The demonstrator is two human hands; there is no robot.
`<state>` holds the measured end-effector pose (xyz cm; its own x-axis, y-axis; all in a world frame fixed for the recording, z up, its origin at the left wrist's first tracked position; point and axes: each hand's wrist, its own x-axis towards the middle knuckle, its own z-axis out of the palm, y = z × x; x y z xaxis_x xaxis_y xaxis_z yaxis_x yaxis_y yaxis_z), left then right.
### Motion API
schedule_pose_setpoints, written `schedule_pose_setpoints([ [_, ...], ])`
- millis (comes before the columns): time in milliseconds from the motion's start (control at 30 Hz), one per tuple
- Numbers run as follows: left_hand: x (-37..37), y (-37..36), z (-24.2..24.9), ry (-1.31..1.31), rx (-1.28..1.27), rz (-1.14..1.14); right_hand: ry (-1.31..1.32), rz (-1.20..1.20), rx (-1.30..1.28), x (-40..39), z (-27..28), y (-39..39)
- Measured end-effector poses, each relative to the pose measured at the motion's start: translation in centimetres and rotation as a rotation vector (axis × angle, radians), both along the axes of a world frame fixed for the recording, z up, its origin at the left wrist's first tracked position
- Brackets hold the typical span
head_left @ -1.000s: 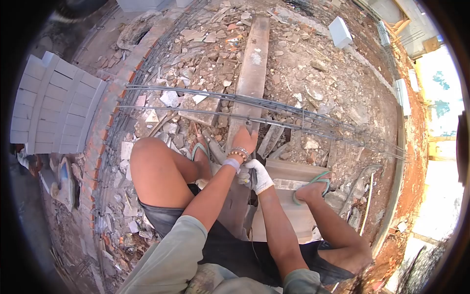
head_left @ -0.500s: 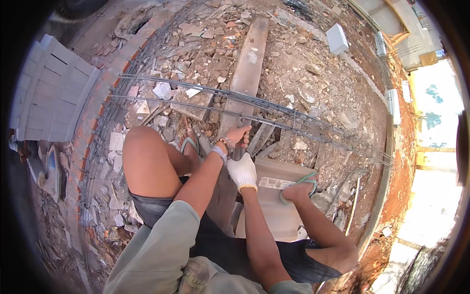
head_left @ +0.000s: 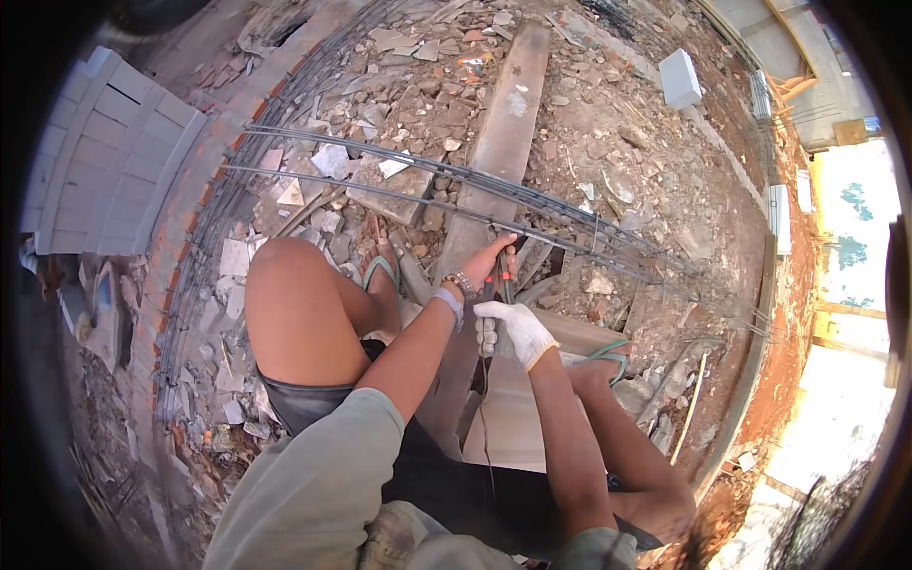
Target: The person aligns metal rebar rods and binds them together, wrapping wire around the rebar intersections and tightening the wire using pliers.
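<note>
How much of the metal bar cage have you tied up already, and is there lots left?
Done: the long rebar cage already has several rings round its bars. In hand: the bare left hand reaches to the cage over the plank, and the gloved right hand grips a red-handled tool with thin wire hanging below. Left: I cannot tell which crossings are tied.

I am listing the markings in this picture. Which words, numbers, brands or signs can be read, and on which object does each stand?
No readable text is visible in this picture.
The white glove on the right hand shows no legible print.
The wooden plank bears only pale stains, no letters.
</note>
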<state>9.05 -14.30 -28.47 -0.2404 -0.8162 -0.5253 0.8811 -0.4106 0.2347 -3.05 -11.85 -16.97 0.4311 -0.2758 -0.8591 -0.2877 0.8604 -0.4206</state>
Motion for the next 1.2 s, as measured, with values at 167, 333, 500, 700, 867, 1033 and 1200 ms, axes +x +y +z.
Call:
schedule_pose_setpoints([
  [167,-3.5,-1.3,1.6,-0.220,0.351,0.152,0.179,0.858,-0.534,-3.5,1.3,-6.1],
  [333,-6.4,-3.1,2.7,-0.614,0.517,0.224,-0.021,1.414,-0.997,-4.8,0.7,-9.4],
  [500,-8.2,-4.6,0.5,-0.669,0.596,0.226,0.023,1.644,-1.006,-5.4,0.3,-11.9],
  [700,-10.1,-6.0,0.0,-0.804,0.668,0.438,0.147,1.497,-0.803,-5.2,0.5,-13.6],
  [867,-10.9,-6.8,0.0,-0.728,0.653,0.601,0.256,1.295,-0.482,-5.3,0.2,-14.8],
  [1033,-11.0,-7.4,-0.3,-0.636,0.666,0.557,0.339,1.288,-0.404,-4.3,1.6,-15.6],
  [1200,-11.1,-7.0,-1.0,-0.749,0.675,0.441,0.404,1.244,-0.497,-5.9,-1.4,-14.1],
])
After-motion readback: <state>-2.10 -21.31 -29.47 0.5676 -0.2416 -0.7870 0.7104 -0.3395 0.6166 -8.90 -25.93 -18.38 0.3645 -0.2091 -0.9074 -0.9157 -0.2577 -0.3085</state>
